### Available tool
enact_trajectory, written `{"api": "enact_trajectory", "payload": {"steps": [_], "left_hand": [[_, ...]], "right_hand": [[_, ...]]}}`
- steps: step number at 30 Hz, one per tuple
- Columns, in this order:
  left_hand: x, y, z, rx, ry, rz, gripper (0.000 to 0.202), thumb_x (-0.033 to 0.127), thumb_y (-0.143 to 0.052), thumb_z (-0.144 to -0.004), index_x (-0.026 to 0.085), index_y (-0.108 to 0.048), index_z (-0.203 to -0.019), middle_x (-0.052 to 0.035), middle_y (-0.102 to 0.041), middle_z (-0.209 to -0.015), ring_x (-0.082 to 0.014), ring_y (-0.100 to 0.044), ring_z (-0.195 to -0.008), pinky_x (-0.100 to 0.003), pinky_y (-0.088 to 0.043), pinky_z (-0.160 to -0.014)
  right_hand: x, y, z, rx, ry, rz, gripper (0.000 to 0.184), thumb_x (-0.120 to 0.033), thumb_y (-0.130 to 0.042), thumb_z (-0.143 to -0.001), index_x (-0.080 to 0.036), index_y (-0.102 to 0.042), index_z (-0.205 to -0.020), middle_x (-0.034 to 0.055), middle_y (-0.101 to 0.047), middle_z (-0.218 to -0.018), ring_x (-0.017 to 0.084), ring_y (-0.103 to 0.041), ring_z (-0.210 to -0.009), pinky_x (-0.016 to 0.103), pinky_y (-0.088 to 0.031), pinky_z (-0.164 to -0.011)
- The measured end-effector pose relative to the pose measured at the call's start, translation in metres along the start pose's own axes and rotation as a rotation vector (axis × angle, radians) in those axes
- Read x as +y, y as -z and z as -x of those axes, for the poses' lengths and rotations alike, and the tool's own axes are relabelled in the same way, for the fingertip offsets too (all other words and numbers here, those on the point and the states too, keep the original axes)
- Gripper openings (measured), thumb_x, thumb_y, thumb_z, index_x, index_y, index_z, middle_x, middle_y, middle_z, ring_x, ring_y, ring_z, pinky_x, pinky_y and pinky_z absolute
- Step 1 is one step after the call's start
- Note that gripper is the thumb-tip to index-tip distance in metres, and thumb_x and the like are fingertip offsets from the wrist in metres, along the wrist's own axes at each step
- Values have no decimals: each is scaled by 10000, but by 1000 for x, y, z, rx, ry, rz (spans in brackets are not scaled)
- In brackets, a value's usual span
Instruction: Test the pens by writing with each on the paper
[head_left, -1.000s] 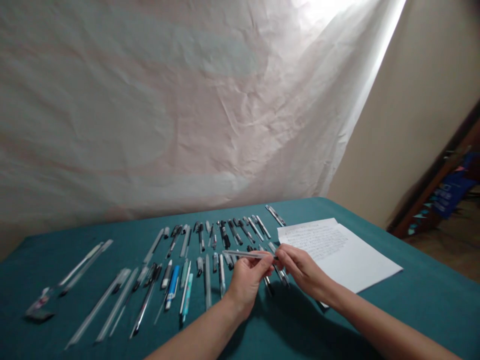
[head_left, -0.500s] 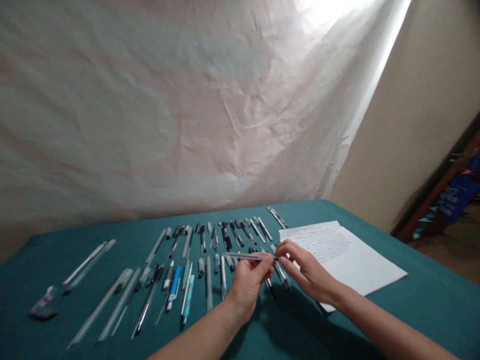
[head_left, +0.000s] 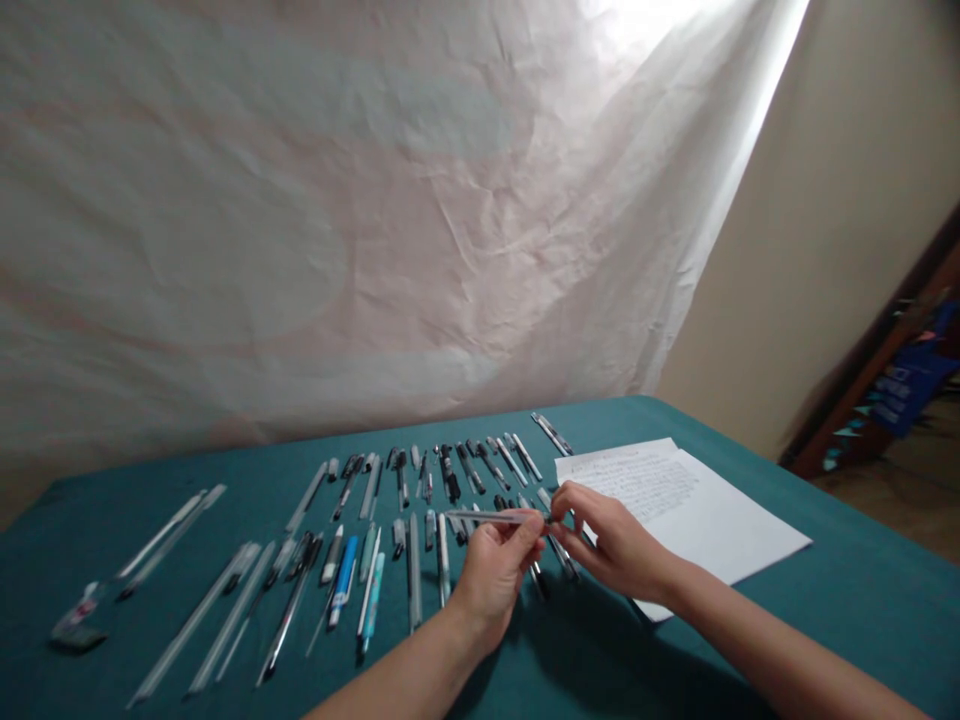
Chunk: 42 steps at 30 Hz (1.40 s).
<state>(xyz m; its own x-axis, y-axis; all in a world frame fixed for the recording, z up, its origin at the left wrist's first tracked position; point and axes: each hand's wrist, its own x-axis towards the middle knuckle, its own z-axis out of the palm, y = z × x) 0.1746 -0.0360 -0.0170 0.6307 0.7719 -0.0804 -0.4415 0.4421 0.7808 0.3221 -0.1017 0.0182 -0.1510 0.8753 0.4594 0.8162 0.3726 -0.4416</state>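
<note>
Held nearly level above the table is a clear-barrelled pen [head_left: 480, 516], its far end pointing left. My left hand [head_left: 487, 580] is closed around its barrel, thumb on top. At the pen's right end, the bent fingers of my right hand [head_left: 619, 545] pinch a small dark tip; whether that piece is attached or loose, I cannot make out. Below my hands lie several black and clear pens [head_left: 537, 580], partly hidden. A blue pen [head_left: 344, 580] and a turquoise patterned pen [head_left: 373, 605] rest to the left of my left hand.
Rows of pens, clear barrels [head_left: 231, 620], refills and caps cover the green-clothed table [head_left: 615, 660]. Written and blank paper sheets [head_left: 739, 520] lie right of my hands. A small clear plastic bag [head_left: 79, 620] sits at far left. A pale sheet [head_left: 420, 220] hangs behind.
The view has shifted slightly. My right fingers have moved a little at the pen's end, and more of the dark tip shows between my hands. The left grip is unchanged.
</note>
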Motion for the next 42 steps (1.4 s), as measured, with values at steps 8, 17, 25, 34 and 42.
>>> {"api": "enact_trajectory", "payload": {"steps": [8, 17, 25, 34, 42], "left_hand": [[-4, 3, 0, -27, -1, -24, 185, 248, -710, -685, 123, -653, -809, -22, -631, -752, -55, -527, -631, -154, -420, -620], [-5, 6, -2, -45, 5, -79, 211, 258, -701, -696, 108, -633, -828, -23, -625, -749, -55, -512, -625, -165, -409, -625], [-6, 0, -1, -176, 43, -146, 184, 289, -603, -789, 124, -607, -871, -18, -598, -785, -63, -490, -646, -171, -389, -615], [-11, -14, 13, -470, 163, -458, 345, 435, -479, -832, 111, -551, -740, -37, -572, -699, -108, -520, -595, -239, -412, -614], [-15, -15, 24, -834, -322, -1124, 389, 409, -370, -876, 148, -511, -1128, -115, -568, -1105, -201, -523, -1027, -316, -398, -901]], "right_hand": [[0, -3, 0, -43, -15, -4, 143, -246, -378, -884, -191, -486, -808, 25, -527, -740, 126, -477, -656, 250, -397, -615], [-1, -9, 2, -123, -116, -7, 234, -295, -322, -906, -183, -444, -742, 1, -485, -681, 113, -445, -612, 229, -358, -588], [4, 3, 1, -135, -147, 5, 361, -312, -256, -928, -163, -504, -711, 3, -538, -643, 102, -487, -586, 205, -346, -564], [9, 8, 0, -165, 172, 464, 346, -230, -447, -859, -219, -457, -1204, 43, -584, -822, 128, -519, -667, 228, -344, -598], [44, 29, 3, 123, -66, 255, 280, -349, -460, -860, -201, -620, -1036, 59, -641, -820, 135, -574, -694, 237, -401, -638]]}}
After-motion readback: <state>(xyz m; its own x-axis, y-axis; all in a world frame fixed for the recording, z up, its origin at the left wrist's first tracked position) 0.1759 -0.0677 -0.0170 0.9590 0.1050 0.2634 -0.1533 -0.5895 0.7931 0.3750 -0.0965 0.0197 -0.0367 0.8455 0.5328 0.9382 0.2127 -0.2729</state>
